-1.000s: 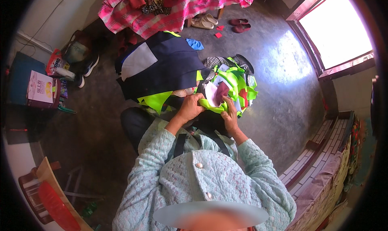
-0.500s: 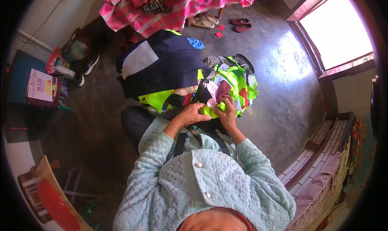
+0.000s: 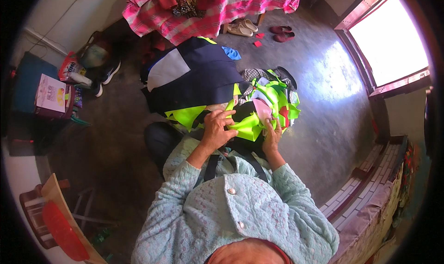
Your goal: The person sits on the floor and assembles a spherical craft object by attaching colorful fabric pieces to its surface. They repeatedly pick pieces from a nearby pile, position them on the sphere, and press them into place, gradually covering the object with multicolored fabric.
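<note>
L hand: just above mid pic; fingers curled, pinching a fold of the bright yellow-green cloth; thumb side toward 3 o'clock
R hand: at 3 o'clock of the L hand, near it but apart; fingers bent down onto the same cloth, gripping its edge; a pink scrap sits right at its fingertips, at 12 o'clock of it
Cloth: bunched on the person's lap, between both hands; more of it spreads to 12 and 1 o'clock in a messy pile w/ bits of red, white & checked stuff; one flap pokes out at 9 o'clock of the L hand
Dark bag: big, navy w/ a grey patch; on the floor at 11 o'clock of the hands; touching the pile
Sleeves: pale blue-green knit; both arms come up from 6 o'clock
Bed cover: pink & red checks; at 12 o'clock, far end of the room
Shoes: pale pair by the bed; dark red pair at 3 o'clock of them
Window: v. bright; at 2 o'clock
Box: pink & white; at 9 o'clock, well apart from the hands
Chair: wood w/ a red seat; at 8 o'clock
</note>
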